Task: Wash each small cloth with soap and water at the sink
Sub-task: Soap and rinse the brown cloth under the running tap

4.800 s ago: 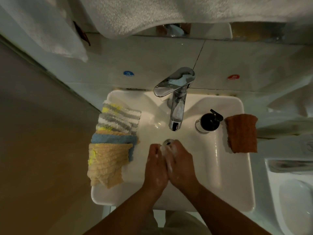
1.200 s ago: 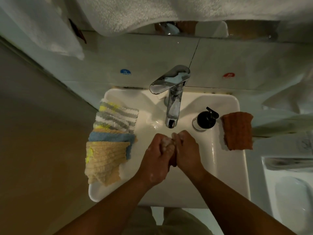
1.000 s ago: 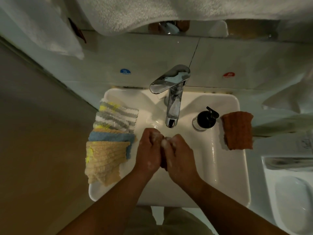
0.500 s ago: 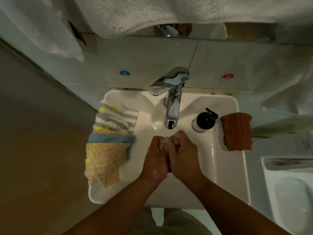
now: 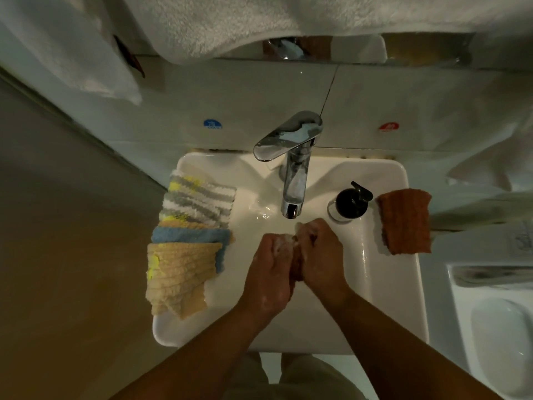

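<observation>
My left hand (image 5: 269,269) and right hand (image 5: 321,255) curl together over the sink (image 5: 383,298), squeezing what looks like a dark, sudsy cloth (image 5: 297,268) between them: the scrubbing step. Next comes a rinse under the faucet (image 5: 294,194) just beyond; the cloth stack (image 5: 187,235) on the left rim waits.

A thick white bath towel (image 5: 259,21) hangs across the top, its lower edge sagging over a narrow strip of mirror (image 5: 357,49). A second white towel (image 5: 66,53) hangs at the upper left, and more white fabric (image 5: 496,157) drapes at the right. On the pale tiled wall (image 5: 259,93) sit a round blue sticker (image 5: 212,124) and a red sticker (image 5: 388,126), well apart. A white ceramic fixture (image 5: 496,327) fills the lower right corner; a plain brown surface (image 5: 57,255) fills the left side
</observation>
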`<state>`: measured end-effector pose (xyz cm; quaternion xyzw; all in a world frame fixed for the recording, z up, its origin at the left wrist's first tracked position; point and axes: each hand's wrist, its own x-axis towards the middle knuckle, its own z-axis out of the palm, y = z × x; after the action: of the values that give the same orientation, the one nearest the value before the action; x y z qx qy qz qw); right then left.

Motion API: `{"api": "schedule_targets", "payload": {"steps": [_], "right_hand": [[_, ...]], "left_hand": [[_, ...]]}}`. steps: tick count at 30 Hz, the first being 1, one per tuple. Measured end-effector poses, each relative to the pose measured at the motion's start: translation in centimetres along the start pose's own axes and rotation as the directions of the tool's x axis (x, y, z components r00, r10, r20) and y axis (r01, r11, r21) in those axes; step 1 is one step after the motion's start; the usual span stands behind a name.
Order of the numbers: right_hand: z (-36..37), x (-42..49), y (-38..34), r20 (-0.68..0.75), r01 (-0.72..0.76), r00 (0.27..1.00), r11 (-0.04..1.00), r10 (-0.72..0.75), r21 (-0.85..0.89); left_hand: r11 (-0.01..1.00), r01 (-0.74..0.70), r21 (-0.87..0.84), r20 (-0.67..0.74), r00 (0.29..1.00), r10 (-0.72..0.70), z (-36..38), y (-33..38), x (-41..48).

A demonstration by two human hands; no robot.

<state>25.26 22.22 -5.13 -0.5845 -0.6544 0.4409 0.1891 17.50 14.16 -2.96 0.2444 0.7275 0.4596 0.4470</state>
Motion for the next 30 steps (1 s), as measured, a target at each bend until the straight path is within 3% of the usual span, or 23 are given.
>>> {"api": "schedule_targets", "payload": {"steps": [3, 5, 7, 9, 11, 13, 15, 19, 23, 28, 30], "right_hand": [[0.7, -1.2, 0.6, 0.06, -0.068, 0.996, 0.997, 0.07, -0.021], [1.1, -3.8, 0.0, 0.144, 0.023, 0.989, 1.0, -0.024, 0.005], [1.0, -5.0, -0.7, 0.141, 0.144, 0.979, 0.989, -0.148, 0.04], [0.8, -3.9, -1.0, 0.105, 0.231, 0.967, 0.972, -0.233, 0.032], [0.6, -2.1, -1.2, 0.06, 0.17, 0.983, 0.985, -0.171, 0.019], [0.5, -0.3, -0.5, 0.011, 0.005, 1.0, 1.0, -0.006, 0.026], [0.9, -0.2, 0.4, 0.026, -0.066, 0.997, 0.998, 0.067, -0.017], [1.7, -3.7, 0.2, 0.201, 0.046, 0.979, 0.999, -0.042, -0.014], [0.9, -2.9, -1.6, 0.1, 0.197, 0.975, 0.98, -0.198, 0.02], [0.4, 0.2, -0.3, 0.01, -0.062, 0.998, 0.998, 0.062, -0.027], [0.6, -1.4, 0.1, 0.079, -0.037, 0.996, 0.998, 0.041, -0.053]], "left_hand": [[0.999, -0.048, 0.022, -0.005, 0.999, 0.048, -0.7, -0.3, 1.1], [1.0, 0.013, -0.012, -0.105, 0.994, -0.014, -1.2, -0.6, 2.3], [0.989, 0.121, -0.085, -0.194, 0.972, -0.135, -1.2, -0.6, 2.7], [0.95, 0.226, -0.217, -0.137, 0.956, -0.259, -0.6, -0.2, 1.9], [0.932, 0.279, -0.23, -0.021, 0.956, -0.291, -0.1, 0.1, 0.6], [0.936, 0.254, -0.244, 0.07, 0.967, -0.245, -0.1, -0.1, -0.2], [0.96, 0.188, -0.206, 0.065, 0.982, -0.178, -0.6, -0.3, 0.2], [0.979, 0.139, -0.149, -0.169, 0.972, -0.164, -1.3, -1.0, 2.3], [0.945, 0.204, -0.257, -0.186, 0.949, -0.255, 0.0, -1.1, 2.0], [0.993, 0.034, -0.109, -0.06, 0.997, -0.041, 0.5, 0.2, -0.3], [0.998, -0.017, -0.058, -0.075, 0.997, 0.013, -0.4, 0.0, 0.8]]}}
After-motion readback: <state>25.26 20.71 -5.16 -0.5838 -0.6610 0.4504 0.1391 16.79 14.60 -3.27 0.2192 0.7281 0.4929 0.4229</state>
